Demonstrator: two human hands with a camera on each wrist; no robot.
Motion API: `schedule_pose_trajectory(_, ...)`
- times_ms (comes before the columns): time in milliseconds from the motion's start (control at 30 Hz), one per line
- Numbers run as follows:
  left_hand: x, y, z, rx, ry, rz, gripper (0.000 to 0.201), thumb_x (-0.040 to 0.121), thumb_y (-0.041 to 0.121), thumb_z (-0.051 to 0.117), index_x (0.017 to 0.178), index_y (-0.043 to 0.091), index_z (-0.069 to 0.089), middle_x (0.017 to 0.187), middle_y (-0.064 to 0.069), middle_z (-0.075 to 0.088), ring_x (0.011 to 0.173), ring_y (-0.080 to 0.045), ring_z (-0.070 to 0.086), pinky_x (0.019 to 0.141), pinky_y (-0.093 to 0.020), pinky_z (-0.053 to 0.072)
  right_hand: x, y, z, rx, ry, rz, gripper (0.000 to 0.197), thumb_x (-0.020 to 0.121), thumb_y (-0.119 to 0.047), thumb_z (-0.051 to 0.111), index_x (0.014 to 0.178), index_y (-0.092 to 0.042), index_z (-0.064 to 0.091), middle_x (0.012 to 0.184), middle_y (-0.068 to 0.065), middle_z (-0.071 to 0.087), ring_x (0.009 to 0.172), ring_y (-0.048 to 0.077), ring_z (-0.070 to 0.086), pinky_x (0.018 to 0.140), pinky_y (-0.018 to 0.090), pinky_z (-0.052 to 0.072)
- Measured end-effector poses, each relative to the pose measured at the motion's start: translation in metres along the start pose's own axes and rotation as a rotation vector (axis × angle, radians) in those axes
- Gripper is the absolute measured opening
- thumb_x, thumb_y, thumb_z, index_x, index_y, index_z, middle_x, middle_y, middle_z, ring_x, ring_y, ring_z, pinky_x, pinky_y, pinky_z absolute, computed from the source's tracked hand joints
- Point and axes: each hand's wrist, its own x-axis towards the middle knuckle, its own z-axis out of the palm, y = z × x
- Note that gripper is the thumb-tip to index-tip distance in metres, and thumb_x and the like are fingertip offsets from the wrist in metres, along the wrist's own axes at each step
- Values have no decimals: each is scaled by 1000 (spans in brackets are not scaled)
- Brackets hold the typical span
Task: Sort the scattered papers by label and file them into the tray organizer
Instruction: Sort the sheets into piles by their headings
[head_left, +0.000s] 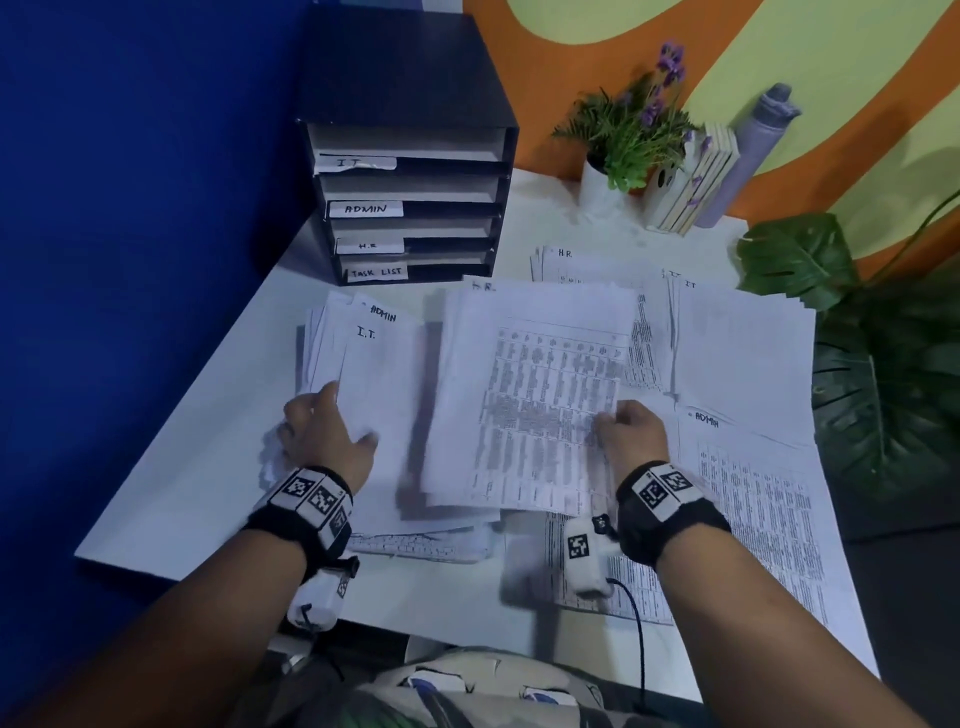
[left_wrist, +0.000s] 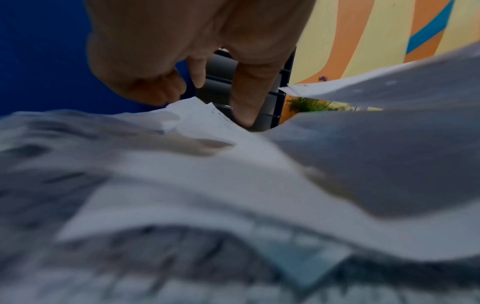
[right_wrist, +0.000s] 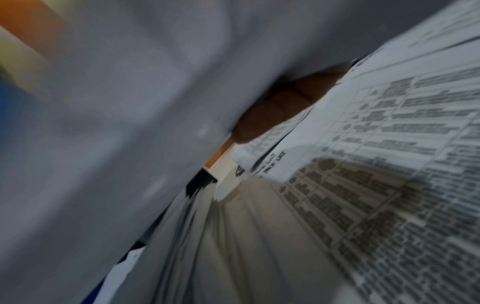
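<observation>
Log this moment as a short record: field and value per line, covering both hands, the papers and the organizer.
left hand: holds the left stack, top sheet marked I.T.
right hand: grips the lifted printed stack at its right edge
organizer: black, back left of the table; labels from the top read IT, ADMIN, H.R, TASK LIST
loose papers: spread on the right, with H.R., IT and ADMIN marks visible
table: white
plant: potted, at the back
</observation>
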Motion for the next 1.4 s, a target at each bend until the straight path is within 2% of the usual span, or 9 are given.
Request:
schedule_pose_trajectory(100,4,17,-2,-304,-171,67,55,88,55,49,129,19,52,132,-6,54,120,-29,52,104,-47,42,-13,-13,18,79,-124,-59,18,95,-19,55,86,-4,57,72,6,55,62,17,50,61,28,44)
schedule_pose_trajectory(200,5,28,0,-500,-233,21,50,89,28,62,135,20,43,120,4,61,106,-18,60,97,-36,48,-24,-23,34,106,-196,-151,15,95,-27,55,86,-15,55,76,-1,57,66,16,53,60,24,41)
schedule_pose_trajectory(300,13,32,0,-534,-119,-10,54,92,2,56,140,16,37,122,1,55,110,-18,54,93,-28,42,-29,-27,42,118,-312,-182,29,95,-27,56,120,-27,42,97,-4,53,76,10,56,59,20,46)
schedule_pose_trajectory(433,24,29,3,-579,-119,-6,64,92,-2,54,148,17,27,128,2,52,113,-16,52,91,-26,40,-20,-18,43,-77,-273,-291,28,89,1,53,101,-24,52,104,0,62,70,10,58,64,30,56)
schedule_pose_trajectory(533,28,15,11,-336,-182,52,72,93,11,58,152,20,19,152,-4,33,137,-21,36,109,-31,32,12,-13,27,-91,4,-262,27,89,5,52,93,-20,62,117,3,63,70,10,58,64,28,57)
schedule_pose_trajectory(700,27,-2,18,265,-222,74,87,83,40,67,152,22,17,161,-7,8,147,-27,10,117,-45,21,73,-23,-16,-32,159,-48,48,87,15,41,119,-16,59,141,9,47,62,13,56,47,22,45)
schedule_pose_trajectory(1067,33,-6,17,371,-232,-64,112,65,53,78,151,25,13,150,-11,21,134,-35,32,110,-45,34,158,-26,-34,-229,176,48,55,87,7,43,135,-19,52,139,11,49,107,31,57,91,37,49)
schedule_pose_trajectory(1200,37,-9,19,313,-223,-101,124,58,53,82,152,26,7,147,-15,28,133,-35,35,108,-46,37,154,-32,-24,-500,161,-9,61,84,2,50,138,-26,47,153,4,26,135,31,29,108,49,34)
schedule_pose_trajectory(1400,33,-13,21,205,-213,-49,124,57,46,86,153,25,10,145,-11,23,135,-27,29,111,-38,33,78,-40,20,-206,-221,-170,32,97,-21,53,128,-13,57,120,3,63,91,17,63,78,27,54)
